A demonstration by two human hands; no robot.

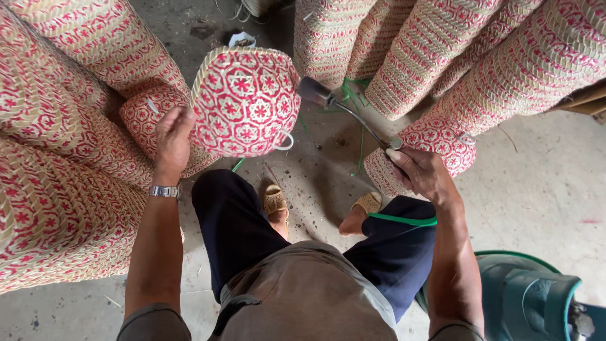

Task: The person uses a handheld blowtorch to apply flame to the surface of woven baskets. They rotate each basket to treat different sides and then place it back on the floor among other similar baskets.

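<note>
Woven baskets crowd a concrete floor (543,189) as a seated person works among them, seen from the head camera looking down over grey shirt and dark trousers. The left hand (172,140), a metal watch (164,191) at the wrist, grips the rim of a red-and-cream woven basket (245,101), tilting its patterned base toward the lap, just above the knees. The right hand (421,173) is closed round the handle of a torch-like tool (344,108), whose dark nozzle points at the basket's side, close to it but apart. A green hose (404,220) runs across the right thigh toward a green gas cylinder (524,297) beside the person.

The risk, by my judgement, is scorching: the weave looks dry and fibrous, and a nozzle held too near or too long could char the pattern. The one-handed hold on the rim could also slip.

Stacks of nested baskets (63,126) rise on both sides, ribbed and glossy, with star-shaped flower motifs. Woven sandals (275,201) rest on the dusty, speckled floor.
</note>
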